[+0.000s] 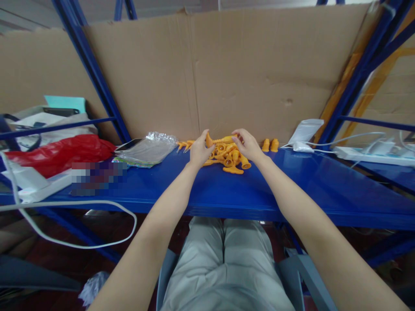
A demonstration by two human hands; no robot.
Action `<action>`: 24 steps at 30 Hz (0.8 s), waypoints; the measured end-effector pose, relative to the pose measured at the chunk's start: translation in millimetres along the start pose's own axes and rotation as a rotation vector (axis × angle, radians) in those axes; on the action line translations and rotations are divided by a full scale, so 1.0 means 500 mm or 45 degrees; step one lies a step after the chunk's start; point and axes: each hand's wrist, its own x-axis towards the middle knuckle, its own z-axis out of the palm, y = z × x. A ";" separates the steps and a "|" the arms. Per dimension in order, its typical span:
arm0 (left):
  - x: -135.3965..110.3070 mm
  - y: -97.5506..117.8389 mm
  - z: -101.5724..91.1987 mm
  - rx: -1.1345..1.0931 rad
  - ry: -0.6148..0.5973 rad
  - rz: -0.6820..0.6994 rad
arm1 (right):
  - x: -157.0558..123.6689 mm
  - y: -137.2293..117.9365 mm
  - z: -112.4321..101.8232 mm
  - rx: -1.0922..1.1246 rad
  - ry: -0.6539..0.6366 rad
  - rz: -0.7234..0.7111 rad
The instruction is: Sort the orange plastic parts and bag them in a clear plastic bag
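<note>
A heap of small orange plastic parts (228, 157) lies at the back of a blue metal shelf (207, 190). Both hands reach into it. My left hand (199, 150) pinches one end of a long orange piece (220, 139), and my right hand (248, 144) pinches the other end, holding it just above the heap. A few more orange pieces (184, 144) lie left of the heap. Two upright orange caps (270, 145) stand to the right.
A clear plastic bag (147, 149) lies left of the heap, a red bag (61, 152) and white cable (74, 205) further left. A white pouch (304, 131) and power strip (372, 153) sit right. Cardboard (227, 73) backs the shelf; blue uprights flank it.
</note>
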 end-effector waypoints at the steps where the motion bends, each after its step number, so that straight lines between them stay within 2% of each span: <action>1: -0.001 0.001 -0.001 0.009 -0.003 -0.005 | 0.000 -0.001 0.000 -0.004 0.002 -0.004; 8: -0.001 0.003 -0.002 0.043 0.005 -0.028 | -0.002 -0.017 -0.007 -0.092 -0.033 -0.043; 16: -0.001 -0.006 0.007 0.099 -0.084 -0.079 | -0.006 -0.027 -0.008 -0.254 -0.112 -0.054; 21: -0.004 0.002 -0.002 0.085 -0.013 -0.077 | -0.009 -0.021 -0.008 -0.205 -0.086 -0.014; 24: -0.005 0.010 -0.013 0.089 0.043 -0.078 | -0.008 -0.015 -0.003 -0.093 -0.079 0.069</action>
